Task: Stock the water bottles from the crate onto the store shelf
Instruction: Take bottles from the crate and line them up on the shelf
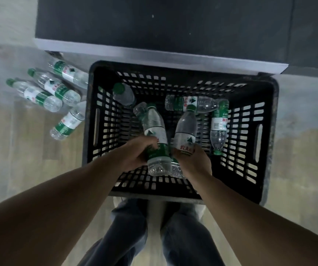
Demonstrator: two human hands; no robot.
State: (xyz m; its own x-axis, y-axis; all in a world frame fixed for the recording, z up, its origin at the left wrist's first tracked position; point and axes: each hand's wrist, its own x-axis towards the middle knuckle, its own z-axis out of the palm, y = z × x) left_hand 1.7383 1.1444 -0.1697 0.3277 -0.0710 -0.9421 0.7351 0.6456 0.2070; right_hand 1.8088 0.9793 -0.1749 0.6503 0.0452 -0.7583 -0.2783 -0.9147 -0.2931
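Both hands in black slatted plastic crate: left hand and right hand each grip a clear green-labelled water bottle. Risk: smooth bottle slipping on lift-out, dropping onto the others.

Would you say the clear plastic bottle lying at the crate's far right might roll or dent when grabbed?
The clear plastic bottle lies on its round side, so it probably rolls if nudged. It looks empty, so likely light and easily squeezed.

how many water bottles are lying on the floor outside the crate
4, all left of the crate: one nearest the shelf, two side by side, and one against the crate's left wall. Others may be hidden.
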